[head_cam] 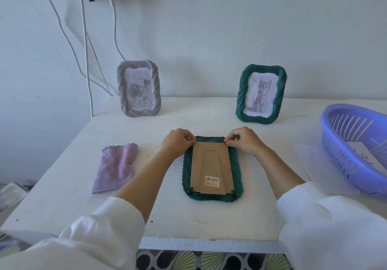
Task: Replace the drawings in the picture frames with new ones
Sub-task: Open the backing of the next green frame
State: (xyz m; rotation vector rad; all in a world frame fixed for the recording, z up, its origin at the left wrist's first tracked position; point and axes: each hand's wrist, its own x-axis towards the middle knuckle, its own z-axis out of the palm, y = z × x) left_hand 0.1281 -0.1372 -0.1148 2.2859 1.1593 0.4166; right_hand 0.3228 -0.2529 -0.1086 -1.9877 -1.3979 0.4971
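With the green frame point(212, 168) face down mid-table and its cardboard backing point(211, 165) up, left hand point(177, 143) and right hand point(246, 141) each pinching at a far top corner, presumably a tab: turn both outward evenly, then free the two near clips point(190, 190) before lifting.

green frame point(212, 196): matt, ribbed rope-twist moulding | backing board point(211, 165): brown cardboard, smooth, paper barcode label | cloth point(116, 168): lilac, soft fuzzy nap | basket point(354, 150): violet plastic, slight gloss | desk point(178, 217): white, matt, rough-grained
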